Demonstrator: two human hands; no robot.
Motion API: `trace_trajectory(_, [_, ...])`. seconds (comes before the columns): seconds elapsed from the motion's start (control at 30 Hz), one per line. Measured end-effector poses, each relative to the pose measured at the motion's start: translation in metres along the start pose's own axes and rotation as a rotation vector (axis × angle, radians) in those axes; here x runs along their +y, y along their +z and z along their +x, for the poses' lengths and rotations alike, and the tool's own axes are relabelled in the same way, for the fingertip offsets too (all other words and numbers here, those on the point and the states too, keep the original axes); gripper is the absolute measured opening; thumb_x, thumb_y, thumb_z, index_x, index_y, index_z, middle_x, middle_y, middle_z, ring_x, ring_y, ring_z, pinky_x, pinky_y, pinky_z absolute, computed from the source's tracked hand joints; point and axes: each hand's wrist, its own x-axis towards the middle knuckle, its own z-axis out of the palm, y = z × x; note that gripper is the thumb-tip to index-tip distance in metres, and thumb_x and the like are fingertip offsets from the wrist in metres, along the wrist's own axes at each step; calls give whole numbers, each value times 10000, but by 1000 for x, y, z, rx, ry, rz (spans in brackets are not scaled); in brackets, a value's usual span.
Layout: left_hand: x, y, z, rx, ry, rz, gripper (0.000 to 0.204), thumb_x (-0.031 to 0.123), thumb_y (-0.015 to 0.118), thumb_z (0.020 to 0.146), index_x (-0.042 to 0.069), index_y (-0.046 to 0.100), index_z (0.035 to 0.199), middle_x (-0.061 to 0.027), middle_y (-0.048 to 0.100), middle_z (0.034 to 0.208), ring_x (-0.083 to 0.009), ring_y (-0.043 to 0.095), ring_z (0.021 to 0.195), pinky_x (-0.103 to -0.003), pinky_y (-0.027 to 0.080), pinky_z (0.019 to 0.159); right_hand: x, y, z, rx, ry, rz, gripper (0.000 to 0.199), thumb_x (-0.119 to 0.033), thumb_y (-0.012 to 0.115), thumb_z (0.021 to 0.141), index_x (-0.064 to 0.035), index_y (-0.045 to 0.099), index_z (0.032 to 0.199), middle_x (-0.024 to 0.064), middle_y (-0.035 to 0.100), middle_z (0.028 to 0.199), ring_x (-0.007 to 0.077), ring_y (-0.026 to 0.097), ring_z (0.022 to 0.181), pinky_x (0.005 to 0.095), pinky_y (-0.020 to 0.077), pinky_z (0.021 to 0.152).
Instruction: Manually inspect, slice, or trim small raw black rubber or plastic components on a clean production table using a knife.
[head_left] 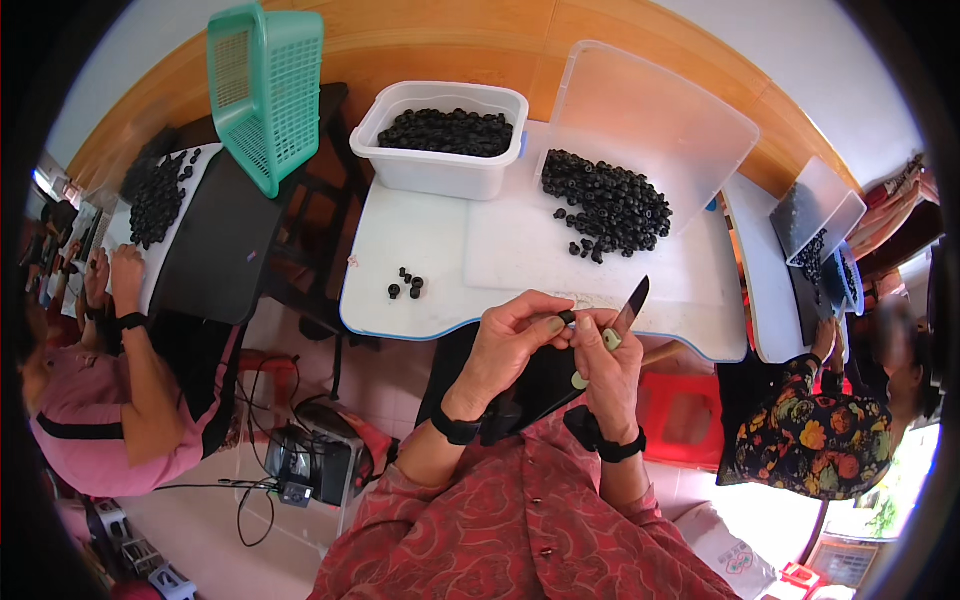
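My left hand [490, 355] pinches a small black ring-like part [567, 317] between thumb and fingertips, just past the table's near edge. In my right hand [612, 378] is a knife [632, 304] with a pale green handle, its dark blade pointing up and away to the right. The right fingertips meet the left ones at the part, so they partly hide it. Beyond them, a heap of similar black parts [610, 207] spills from a clear plastic bin [655, 120] lying on its side. Several loose black parts [415, 288] sit at the left of the white table [400, 240].
A white tub [435, 180] of black parts stands at the back left. Further left, a green basket [266, 165] stands on end beside a black table [215, 250]. People work at both sides. A red stool [682, 420] and a cabled box [320, 470] are on the floor.
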Motion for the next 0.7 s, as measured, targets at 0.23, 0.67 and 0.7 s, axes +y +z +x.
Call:
trace_trajectory(0.23, [5, 11, -15, -11, 104, 165, 144, -19, 597, 906, -31, 618, 1048, -61, 653, 890, -101, 622, 766, -217, 520, 730, -8, -3, -12, -45, 50, 80, 112, -115, 612, 929, -11, 600, 888, 56, 641, 740, 15, 396, 488, 172, 281, 441])
trace_trajectory(0.67, [8, 19, -33, -31, 53, 27, 165, 64, 562, 952, -24, 631, 1073, -54, 642, 788, -101, 600, 679, -207, 495, 635, -19, -3, -33, -82, 136, 208, 105, -118, 608, 927, -20, 600, 892, -15, 520, 674, 24, 367, 481, 188, 251, 426])
trace_trajectory(0.7, [9, 21, -34, -22, 47, 18, 173, 83, 561, 957, -21, 632, 1075, -51, 639, 779, -97, 591, 662, -204, 487, 613, -18, -3, -34, -86, 136, 205, 104, -119, 607, 926, -21, 599, 893, -18, 515, 672, 23, 367, 482, 187, 251, 427])
